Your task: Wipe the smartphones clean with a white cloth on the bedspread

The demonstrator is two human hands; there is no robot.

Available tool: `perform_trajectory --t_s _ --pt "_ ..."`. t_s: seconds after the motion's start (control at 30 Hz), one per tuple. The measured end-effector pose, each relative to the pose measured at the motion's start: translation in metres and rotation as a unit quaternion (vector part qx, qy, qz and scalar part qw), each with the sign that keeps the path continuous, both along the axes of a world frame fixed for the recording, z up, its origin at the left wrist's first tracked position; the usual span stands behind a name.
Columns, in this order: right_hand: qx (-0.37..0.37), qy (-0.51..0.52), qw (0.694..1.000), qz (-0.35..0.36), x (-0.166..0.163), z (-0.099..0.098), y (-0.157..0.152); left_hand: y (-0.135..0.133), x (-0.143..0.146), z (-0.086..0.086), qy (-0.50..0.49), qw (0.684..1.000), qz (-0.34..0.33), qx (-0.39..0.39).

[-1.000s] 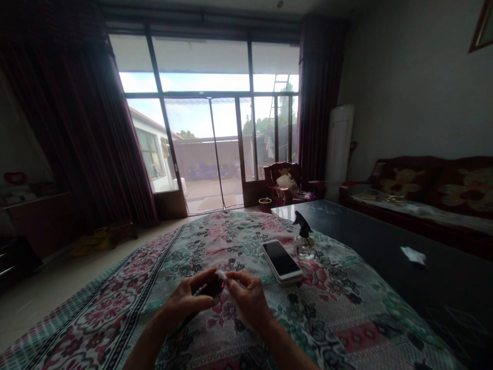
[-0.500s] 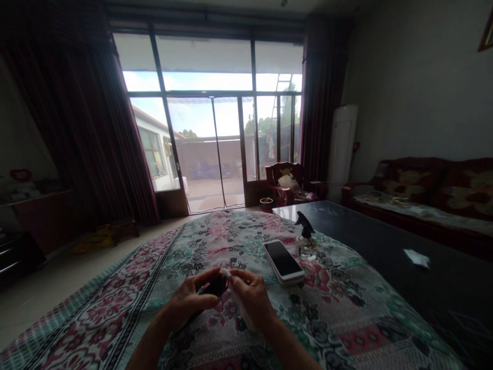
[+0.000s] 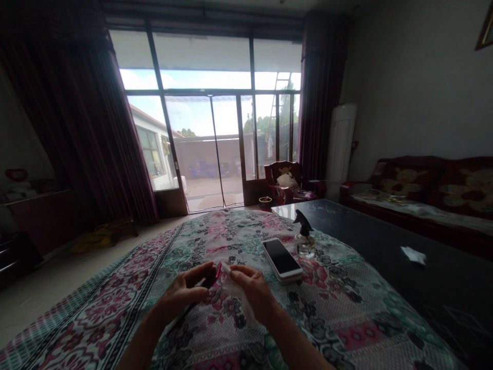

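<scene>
Between the thumb and fingers of my left hand (image 3: 181, 289) is a small dark object with a bright pink edge (image 3: 218, 271); its kind is hard to tell, and the hand covers part of it. My right hand (image 3: 254, 289) pinches a thin white tissue (image 3: 235, 292), which hangs down below the fingers. The tissue's upper end is close beside the pink edge. Just beyond my right hand, a white phone with a black screen (image 3: 283, 257) lies face up, on top of another pale flat thing. Behind it stands a clear spray bottle (image 3: 305, 242) with a black trigger head.
A floral cloth (image 3: 185, 339) covers the surface under my hands. On the right, a dark glossy table (image 3: 370, 241) bears a crumpled white paper (image 3: 414, 255). A wooden chair (image 3: 285, 182) and a sofa (image 3: 419, 190) stand farther back, near glass doors (image 3: 200, 159).
The pink-edged object has turned, so its edge now faces up. My left hand has shifted slightly left, and the tissue has come a little away from the object.
</scene>
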State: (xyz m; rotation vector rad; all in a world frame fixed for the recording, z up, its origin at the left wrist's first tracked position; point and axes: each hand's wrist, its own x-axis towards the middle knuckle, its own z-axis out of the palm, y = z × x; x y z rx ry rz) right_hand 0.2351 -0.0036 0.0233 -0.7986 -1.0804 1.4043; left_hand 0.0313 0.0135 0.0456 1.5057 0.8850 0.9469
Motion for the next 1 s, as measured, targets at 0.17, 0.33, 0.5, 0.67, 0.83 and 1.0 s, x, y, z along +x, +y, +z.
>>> perform_trajectory --t_s 0.17,0.33,0.5,0.67,0.83,1.0 --pt "0.012 0.01 0.998 -0.059 0.001 -0.006 0.006 0.001 -0.002 0.0 -0.021 1.0 -0.023 0.001" --pt "0.072 -0.051 0.992 -0.093 -0.003 -0.006 0.007 0.001 -0.001 -0.002 -0.024 0.999 -0.029 -0.006" --pt "0.139 -0.142 0.969 -0.149 -0.008 -0.002 0.002 -0.001 0.002 0.002 -0.004 0.999 -0.042 0.008" --pt "0.145 -0.158 0.966 -0.146 -0.008 -0.003 0.001 -0.004 0.006 0.007 0.002 0.999 -0.042 0.012" --pt "0.149 -0.163 0.964 -0.145 -0.007 -0.003 0.002 -0.002 0.007 0.004 0.013 0.998 -0.052 0.017" --pt "0.132 -0.142 0.972 -0.133 -0.008 -0.002 0.002 -0.001 0.004 0.0 -0.015 0.999 -0.038 -0.003"
